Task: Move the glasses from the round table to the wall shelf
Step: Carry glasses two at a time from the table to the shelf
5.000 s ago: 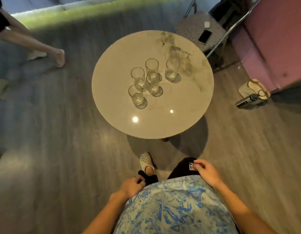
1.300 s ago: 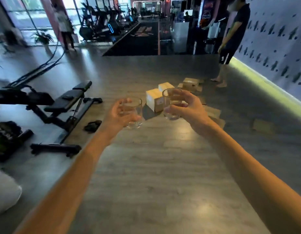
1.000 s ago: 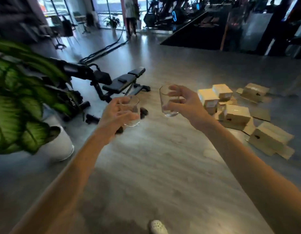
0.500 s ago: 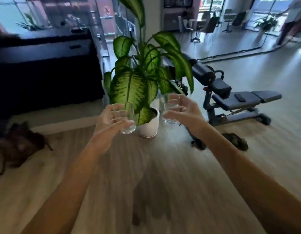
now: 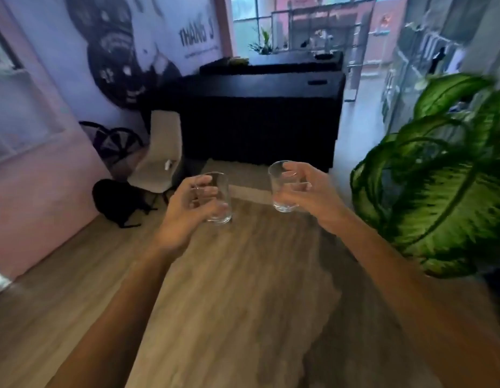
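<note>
Carrying left glass (image 5: pixel 220 200) and right glass (image 5: pixel 279 189), upright, apparently empty.
Left hand (image 5: pixel 184 217) fingers curl round its glass; right hand (image 5: pixel 313 197) likewise.

I have only one camera, worn on the person's head. It looks forward and a bit down. The left hand (image 5: pixel 187 211) and right hand (image 5: pixel 313 200) are near, in the middle. The brown wooden floor (image 5: pixel 229 303) lies below, the long black counter (image 5: pixel 260 119) is far ahead, and the big green leafy plant (image 5: pixel 439 191) is near on the right.
</note>
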